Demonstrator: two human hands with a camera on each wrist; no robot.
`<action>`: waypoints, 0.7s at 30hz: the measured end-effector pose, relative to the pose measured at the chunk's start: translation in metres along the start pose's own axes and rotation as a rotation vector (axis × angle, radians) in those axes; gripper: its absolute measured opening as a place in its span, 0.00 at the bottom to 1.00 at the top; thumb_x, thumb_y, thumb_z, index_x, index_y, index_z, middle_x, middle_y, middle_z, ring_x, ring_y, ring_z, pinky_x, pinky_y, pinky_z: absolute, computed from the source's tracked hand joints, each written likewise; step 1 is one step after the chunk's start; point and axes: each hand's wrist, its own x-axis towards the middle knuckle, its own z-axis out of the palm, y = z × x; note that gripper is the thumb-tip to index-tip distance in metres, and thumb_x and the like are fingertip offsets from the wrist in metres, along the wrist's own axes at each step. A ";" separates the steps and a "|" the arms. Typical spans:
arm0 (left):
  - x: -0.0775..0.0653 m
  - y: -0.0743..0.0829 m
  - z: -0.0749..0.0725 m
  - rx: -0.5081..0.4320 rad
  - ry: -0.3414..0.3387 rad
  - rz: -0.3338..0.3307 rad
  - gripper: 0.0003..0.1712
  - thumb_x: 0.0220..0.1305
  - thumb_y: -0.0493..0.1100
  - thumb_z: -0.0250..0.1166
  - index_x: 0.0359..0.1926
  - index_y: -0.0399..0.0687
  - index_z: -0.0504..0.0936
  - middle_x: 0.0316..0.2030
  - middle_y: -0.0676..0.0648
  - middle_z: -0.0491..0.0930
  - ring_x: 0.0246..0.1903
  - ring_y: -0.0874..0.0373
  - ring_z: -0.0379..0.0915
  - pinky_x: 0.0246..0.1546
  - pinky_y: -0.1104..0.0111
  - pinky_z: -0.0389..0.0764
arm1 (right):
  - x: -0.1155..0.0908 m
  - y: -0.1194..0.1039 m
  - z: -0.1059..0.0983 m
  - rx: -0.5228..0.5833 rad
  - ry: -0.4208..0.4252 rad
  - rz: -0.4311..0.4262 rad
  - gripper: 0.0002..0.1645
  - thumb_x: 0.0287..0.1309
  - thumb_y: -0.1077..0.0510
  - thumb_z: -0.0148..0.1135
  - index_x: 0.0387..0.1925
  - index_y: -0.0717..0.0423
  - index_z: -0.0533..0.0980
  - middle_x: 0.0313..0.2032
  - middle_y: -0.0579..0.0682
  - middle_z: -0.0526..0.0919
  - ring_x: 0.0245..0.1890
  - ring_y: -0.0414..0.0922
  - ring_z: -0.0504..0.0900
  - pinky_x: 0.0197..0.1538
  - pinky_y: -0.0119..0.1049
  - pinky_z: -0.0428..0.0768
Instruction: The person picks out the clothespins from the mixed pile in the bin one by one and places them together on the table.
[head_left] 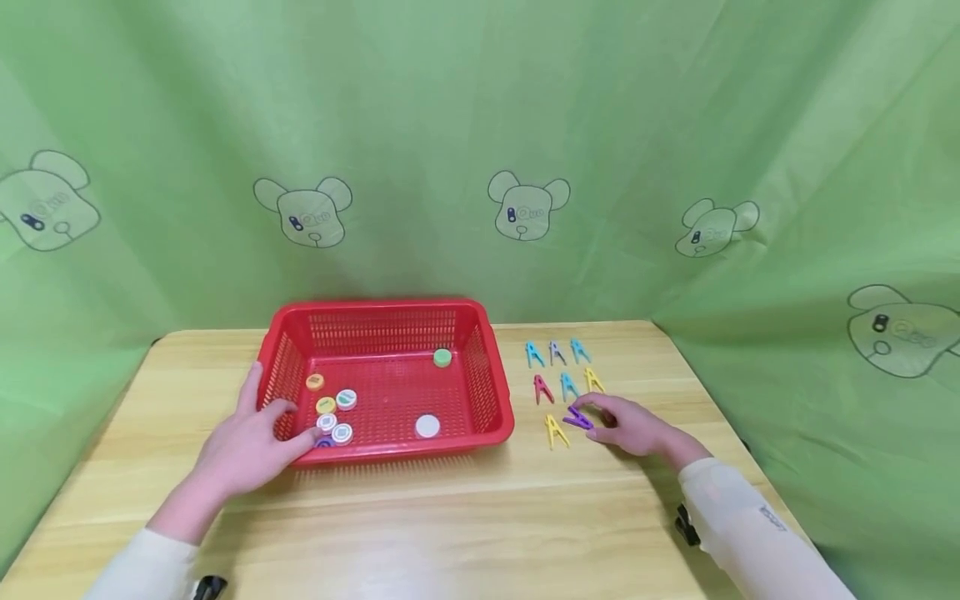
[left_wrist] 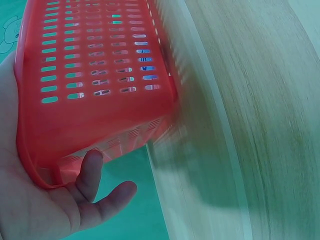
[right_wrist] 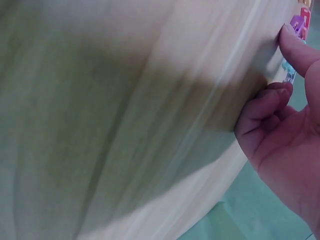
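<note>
A red plastic basket stands at the back left of the table. My left hand holds its left rim near the front corner, with the thumb and a finger over the edge; in the left wrist view two of its fingers show outside, below the rim. On the right my right hand pinches a purple clothespin between thumb and index finger, low over the table. The other fingers are curled in, as the right wrist view shows. Around it lie a yellow clothespin and a red clothespin.
Several round discs lie in the basket, among them a green disc, a white disc and an orange disc. More clothespins, such as a blue clothespin, lie in rows. A green curtain borders the wooden table.
</note>
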 end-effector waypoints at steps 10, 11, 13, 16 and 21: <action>0.000 0.000 0.002 0.004 0.004 0.005 0.43 0.58 0.71 0.64 0.55 0.36 0.79 0.76 0.29 0.32 0.45 0.28 0.76 0.31 0.49 0.82 | -0.001 0.004 -0.002 0.005 -0.005 -0.041 0.26 0.68 0.70 0.55 0.64 0.50 0.73 0.59 0.57 0.77 0.61 0.62 0.72 0.62 0.64 0.67; 0.000 0.000 0.002 0.004 0.004 0.004 0.43 0.58 0.71 0.64 0.54 0.36 0.79 0.76 0.29 0.32 0.45 0.28 0.76 0.31 0.49 0.82 | -0.001 0.003 -0.001 0.002 0.002 -0.039 0.26 0.69 0.70 0.55 0.64 0.50 0.73 0.59 0.57 0.77 0.61 0.63 0.71 0.63 0.64 0.66; -0.001 0.000 0.002 0.001 0.005 0.002 0.42 0.58 0.70 0.65 0.54 0.37 0.79 0.76 0.29 0.32 0.45 0.29 0.76 0.31 0.49 0.82 | -0.002 0.004 -0.001 0.003 0.015 -0.035 0.25 0.69 0.70 0.54 0.64 0.51 0.73 0.60 0.58 0.77 0.62 0.64 0.70 0.63 0.65 0.65; -0.001 0.001 0.003 -0.002 0.004 0.000 0.41 0.58 0.70 0.66 0.54 0.37 0.79 0.76 0.29 0.33 0.45 0.30 0.76 0.31 0.49 0.82 | -0.003 0.003 0.000 0.010 0.022 -0.029 0.26 0.69 0.70 0.54 0.65 0.52 0.72 0.61 0.59 0.75 0.63 0.65 0.69 0.63 0.65 0.65; -0.002 0.002 0.001 0.004 0.000 0.005 0.40 0.58 0.68 0.67 0.53 0.37 0.80 0.75 0.28 0.32 0.43 0.30 0.77 0.30 0.50 0.82 | -0.001 0.001 0.001 0.055 -0.029 -0.086 0.31 0.66 0.73 0.56 0.69 0.56 0.67 0.65 0.59 0.72 0.65 0.63 0.67 0.64 0.64 0.64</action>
